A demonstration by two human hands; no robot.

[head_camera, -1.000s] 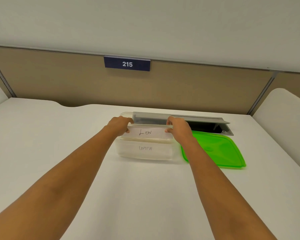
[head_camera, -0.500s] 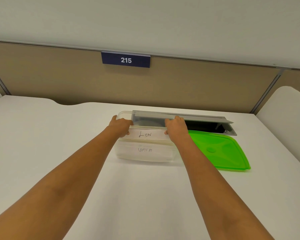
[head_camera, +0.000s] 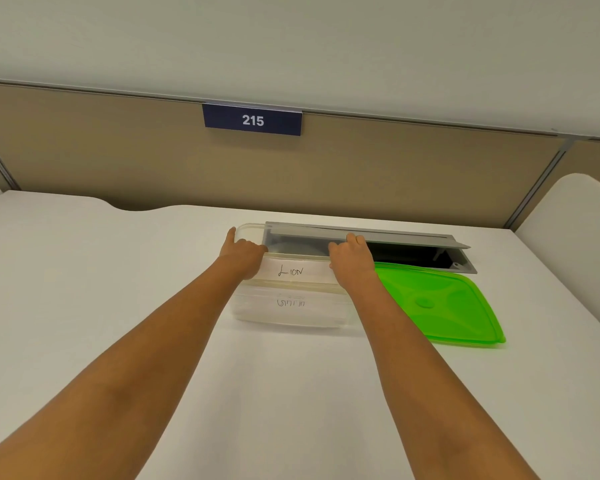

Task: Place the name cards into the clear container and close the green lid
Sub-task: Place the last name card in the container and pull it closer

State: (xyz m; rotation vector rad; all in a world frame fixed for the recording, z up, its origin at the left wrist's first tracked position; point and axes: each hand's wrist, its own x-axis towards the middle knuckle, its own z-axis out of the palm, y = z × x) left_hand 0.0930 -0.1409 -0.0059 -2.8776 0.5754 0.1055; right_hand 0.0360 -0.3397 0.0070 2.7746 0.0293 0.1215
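A clear rectangular container [head_camera: 257,315] sits on the white desk. A white name card reading "LION" [head_camera: 297,271] lies across its top, inside the rim. My left hand [head_camera: 241,254] grips the card's left end and my right hand [head_camera: 352,259] grips its right end. A second card with writing [head_camera: 290,303] shows through the container's front wall, lower down. The green lid [head_camera: 440,303] lies flat on the desk to the right of the container, touching my right forearm's side.
A grey cable hatch [head_camera: 413,242] with its flap raised opens in the desk just behind the container and lid. A beige partition with a "215" sign [head_camera: 252,120] rises at the back. Another white desk surface [head_camera: 575,216] adjoins on the right.
Both hands have lowered the "LION" card further down into the container. The view has tilted slightly; the lid and container stay put.
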